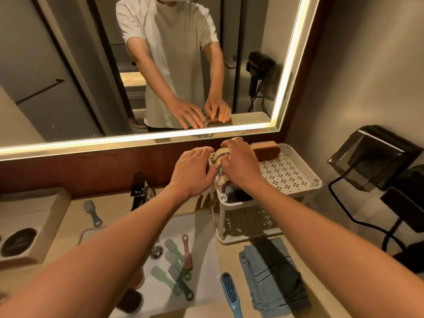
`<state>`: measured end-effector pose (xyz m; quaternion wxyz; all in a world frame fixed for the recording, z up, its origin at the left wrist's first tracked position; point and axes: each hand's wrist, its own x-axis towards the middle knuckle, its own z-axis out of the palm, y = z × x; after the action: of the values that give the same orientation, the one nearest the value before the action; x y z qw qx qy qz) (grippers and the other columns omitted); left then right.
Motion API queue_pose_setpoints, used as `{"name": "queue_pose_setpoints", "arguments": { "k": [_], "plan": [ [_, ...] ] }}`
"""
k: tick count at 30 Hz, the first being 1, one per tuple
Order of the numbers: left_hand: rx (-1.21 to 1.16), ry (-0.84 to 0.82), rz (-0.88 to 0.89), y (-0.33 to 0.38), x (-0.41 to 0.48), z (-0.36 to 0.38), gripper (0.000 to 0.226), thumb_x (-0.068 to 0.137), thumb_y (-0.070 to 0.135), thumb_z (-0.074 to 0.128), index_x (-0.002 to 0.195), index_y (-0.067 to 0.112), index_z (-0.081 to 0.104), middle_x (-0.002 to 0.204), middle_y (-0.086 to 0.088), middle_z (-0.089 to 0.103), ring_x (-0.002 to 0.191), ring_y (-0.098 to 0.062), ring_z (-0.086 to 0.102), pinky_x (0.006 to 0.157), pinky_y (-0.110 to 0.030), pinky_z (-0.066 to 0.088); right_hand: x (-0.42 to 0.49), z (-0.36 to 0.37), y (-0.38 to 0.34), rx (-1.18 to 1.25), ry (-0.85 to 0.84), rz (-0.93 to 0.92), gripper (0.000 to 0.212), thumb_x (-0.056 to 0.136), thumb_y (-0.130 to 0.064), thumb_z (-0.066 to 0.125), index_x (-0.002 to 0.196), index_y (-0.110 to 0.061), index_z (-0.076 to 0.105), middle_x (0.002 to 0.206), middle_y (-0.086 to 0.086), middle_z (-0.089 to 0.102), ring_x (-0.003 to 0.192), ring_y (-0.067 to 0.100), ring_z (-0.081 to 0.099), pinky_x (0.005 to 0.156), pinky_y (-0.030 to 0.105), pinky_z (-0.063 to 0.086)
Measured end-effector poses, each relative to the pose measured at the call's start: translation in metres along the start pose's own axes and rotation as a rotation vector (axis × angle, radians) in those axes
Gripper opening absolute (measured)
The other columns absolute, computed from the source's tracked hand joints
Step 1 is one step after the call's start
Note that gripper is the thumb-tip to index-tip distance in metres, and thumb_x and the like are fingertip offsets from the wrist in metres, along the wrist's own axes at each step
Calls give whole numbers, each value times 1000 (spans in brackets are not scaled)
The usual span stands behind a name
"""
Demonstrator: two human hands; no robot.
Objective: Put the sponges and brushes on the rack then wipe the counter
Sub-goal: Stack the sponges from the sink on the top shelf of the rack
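Brown brush (266, 149) lies left-right on rack (298, 173); right hand (241, 162) grips sponges (219, 155), left hand (192, 174) flat.

left hand (192, 173) spread beside the rack (296, 173) — right hand (241, 164) holds a sponge (219, 154)

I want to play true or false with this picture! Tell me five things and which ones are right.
1. The left hand and right hand are both at the rack's top shelf. True; the right hand grips the sponges.
2. The sink is empty. False: small brushes lie in it.
3. A blue cloth lies on the counter before the rack. True.
4. The blue brush is on the rack. False: it lies on the counter beside the sink.
5. A brown brush sits on the top shelf. True.
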<state>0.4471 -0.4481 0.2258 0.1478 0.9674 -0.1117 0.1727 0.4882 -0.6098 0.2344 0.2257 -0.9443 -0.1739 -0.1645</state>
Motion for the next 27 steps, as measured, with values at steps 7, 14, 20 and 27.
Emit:
{"name": "queue_pose_setpoints", "arguments": {
  "k": [7, 14, 20, 27],
  "plan": [
    [-63, -13, -114, -44, -51, -2, 51, 95, 34, 52, 142, 14, 50, 141, -5, 58, 133, -22, 50, 109, -42, 42, -18, 35, -64, 124, -27, -58, 31, 98, -23, 54, 129, -23, 56, 135, -2, 51, 122, 15, 50, 99, 32, 47],
    [-135, -27, -172, -74, -104, 17, 48, 96, 27, 53, 141, 13, 50, 138, -3, 59, 125, -20, 55, 100, -37, 44, -46, 79, -85, 193, -126, -124, 30, 94, -18, 53, 123, -19, 60, 126, -1, 54, 113, 15, 53, 94, 34, 49],
    [-289, -133, -230, -97, -156, 34, 52, 95, 20, 54, 146, 21, 43, 137, -1, 57, 120, -17, 56, 97, -36, 47, -72, 123, -93, 235, -235, -98, 28, 95, -16, 52, 122, -19, 61, 124, -2, 54, 108, 15, 56, 86, 34, 51],
    [-323, -202, -336, -132, -203, 56, 55, 97, 23, 55, 150, 17, 40, 150, -3, 49, 135, -21, 48, 108, -42, 44, -108, 167, -106, 243, -334, -65, 33, 94, -16, 52, 126, -17, 59, 125, 1, 56, 116, 18, 53, 92, 37, 46]
  ]
}}
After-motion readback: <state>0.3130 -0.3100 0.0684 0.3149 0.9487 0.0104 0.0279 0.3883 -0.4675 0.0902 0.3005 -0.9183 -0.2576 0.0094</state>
